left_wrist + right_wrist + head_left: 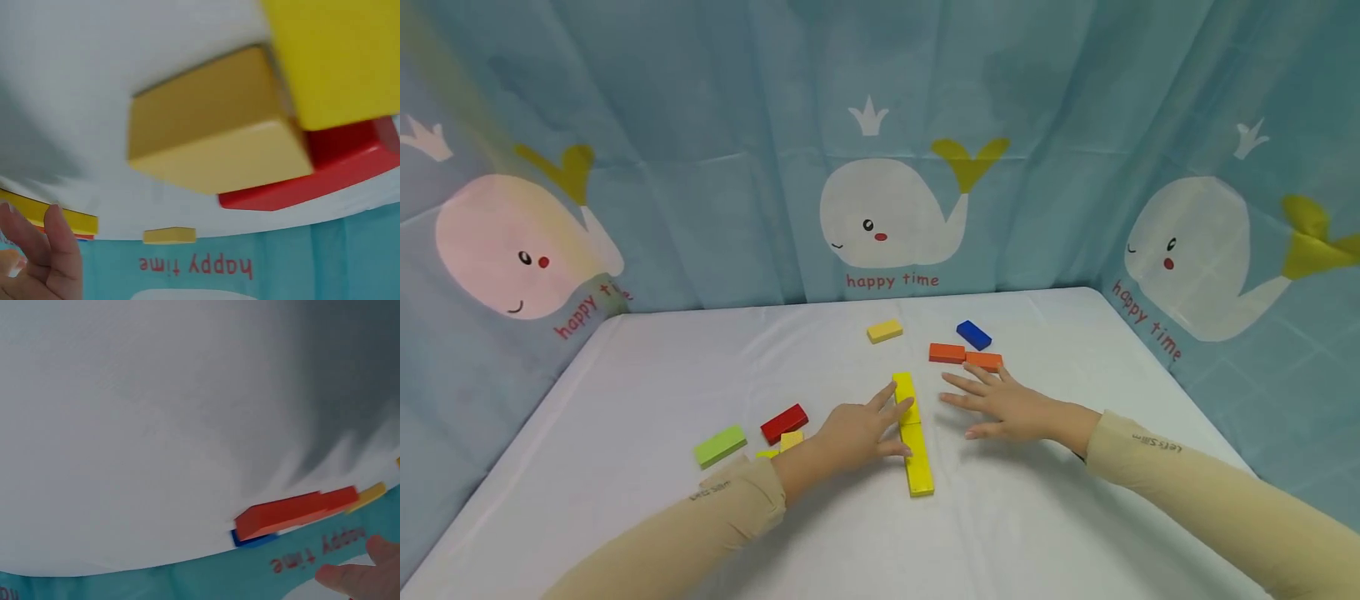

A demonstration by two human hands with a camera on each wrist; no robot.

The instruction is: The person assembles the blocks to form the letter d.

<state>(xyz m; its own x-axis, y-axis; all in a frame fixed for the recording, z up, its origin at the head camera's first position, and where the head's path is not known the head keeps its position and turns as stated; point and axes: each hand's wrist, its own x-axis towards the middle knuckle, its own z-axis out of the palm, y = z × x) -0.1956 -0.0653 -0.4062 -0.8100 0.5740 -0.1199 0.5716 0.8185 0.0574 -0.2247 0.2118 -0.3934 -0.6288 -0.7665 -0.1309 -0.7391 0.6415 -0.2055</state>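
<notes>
Two bright yellow blocks (916, 457) lie end to end in a line on the white table. My left hand (867, 429) is over their left side, fingers spread, its fingertips overlapping the blocks in the head view. To the right of the line, my right hand (1003, 407) hovers with fingers apart and nothing in them. Its upper fingers are near two orange blocks (947, 353) set end to end. Beside my left wrist are a red block (784, 423), a pale yellow block (212, 125) and a bright yellow block (340, 59), the last partly hidden by the arm in the head view.
A light green block (720, 447) lies at the left. Farther back are a blue block (973, 335) and another pale yellow block (884, 331). A blue-green curtain (715, 208) with whale prints stands behind and beside the white-covered table (647, 375).
</notes>
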